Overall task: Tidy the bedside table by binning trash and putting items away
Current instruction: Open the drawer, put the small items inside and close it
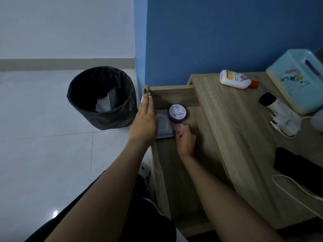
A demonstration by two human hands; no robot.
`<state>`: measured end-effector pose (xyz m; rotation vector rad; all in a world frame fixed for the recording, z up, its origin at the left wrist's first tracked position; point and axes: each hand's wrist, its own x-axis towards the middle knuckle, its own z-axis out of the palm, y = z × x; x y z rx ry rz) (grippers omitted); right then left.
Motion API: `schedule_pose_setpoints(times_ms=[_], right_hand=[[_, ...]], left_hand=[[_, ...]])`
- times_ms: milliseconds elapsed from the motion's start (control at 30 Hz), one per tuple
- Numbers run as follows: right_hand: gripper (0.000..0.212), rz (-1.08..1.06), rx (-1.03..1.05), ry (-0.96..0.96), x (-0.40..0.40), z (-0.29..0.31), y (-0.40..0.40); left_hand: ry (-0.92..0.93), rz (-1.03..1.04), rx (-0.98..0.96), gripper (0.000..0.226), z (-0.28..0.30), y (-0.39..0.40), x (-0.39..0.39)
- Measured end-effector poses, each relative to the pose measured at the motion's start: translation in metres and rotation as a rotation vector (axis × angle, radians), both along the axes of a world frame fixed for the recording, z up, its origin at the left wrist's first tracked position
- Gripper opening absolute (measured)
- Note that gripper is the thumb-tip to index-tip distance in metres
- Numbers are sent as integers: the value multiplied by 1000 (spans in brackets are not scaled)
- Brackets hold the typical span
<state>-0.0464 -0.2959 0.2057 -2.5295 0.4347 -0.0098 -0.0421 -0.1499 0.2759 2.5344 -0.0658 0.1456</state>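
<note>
The drawer (pixel 174 98) of the bedside table stands pulled out toward the bin side, and inside it lie a round purple-lidded jar (pixel 177 113) and a flat grey packet (pixel 163 124), touching or nearly so. The left hand (pixel 146 119) hangs with fingers straight and together over the drawer's outer front edge, holding nothing; the right hand (pixel 185 138) is curled with its thumb up just beside the jar, and I cannot tell whether it pinches something small or is empty. On the surface (pixel 236 130) 5 things wait: a white bottle with a red cap (pixel 237 81) lying on its side near the back edge, a teal tissue box (pixel 297 84) at the far right corner, a black-capped white tube (pixel 272 102), a white charger plug with cable (pixel 284 123), and a dark flat object (pixel 297 165) near the right edge. The bin (pixel 103 96), lined in black with crumpled paper inside, sits on the floor beside the drawer. The risks as I judge them: pushing the drawer shut now could nip the right hand, or slide the jar onto the packet; the lying bottle could roll off the back edge if bumped; and the loose cable could snag a reaching forearm and drag the plug off.
</note>
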Motion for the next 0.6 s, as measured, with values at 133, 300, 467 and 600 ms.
schedule_pose_setpoints(times_ms=[133,300,467,600], right_hand=[[26,23,1,23,1,-2,2],[31,13,17,51,3,3,6],[10,74,64,-51,-10,36,9],[21,115,96,-178,-28,80,-6]], left_hand=[[-4,1,-1,57,0,0,-1],[-3,5,18,56,0,1,0],[25,-6,75,56,1,2,0],[63,-6,106,56,3,1,0]])
